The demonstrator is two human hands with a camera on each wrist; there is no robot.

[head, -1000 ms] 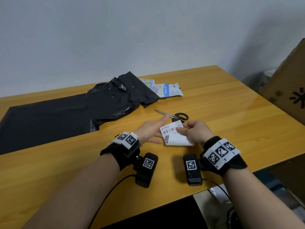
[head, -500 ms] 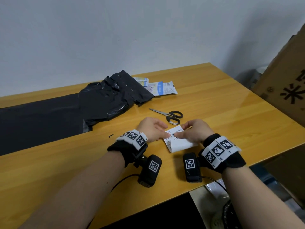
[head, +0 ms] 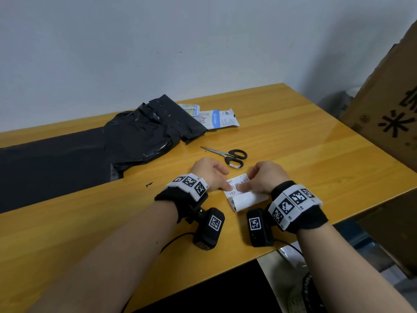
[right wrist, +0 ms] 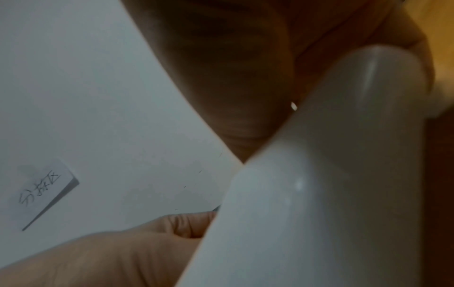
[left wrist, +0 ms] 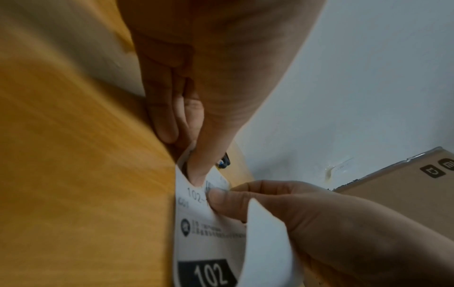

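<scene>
- the worktop (head: 293,143) carries everything; the work sits close to its near edge, in front of the person.
- the black mailer bag (head: 144,134) lies crumpled and open at the far left, with nothing touching it. the opening step looks done.
- the left grip (head: 208,175) pinches the far left part of the shipping label (head: 247,198). in the left wrist view its thumb (left wrist: 199,170) lies on the printed face, with the other fingers behind the paper's edge.
- the right grip (head: 266,177) pinches the same label from the other side. its thumb (left wrist: 221,198) presses the print just beside the left thumb, almost touching it.
- two printed packets (head: 216,118) lie beside the bag's mouth, well apart from the hands. they seem to be the contents, already taken out.
- the scissors (head: 228,155) lie closed on the wood just beyond the hands, so the cutting seems finished.
- the label rests low over the worktop between the hands. its near end curls up and over, showing the blank white back, while the barcode and "102" stay readable.
- judged from this, the work is late on, with only the label left to deal with. whether the grips are about to fold, roll or tear it cannot be told. the print is still whole.
</scene>
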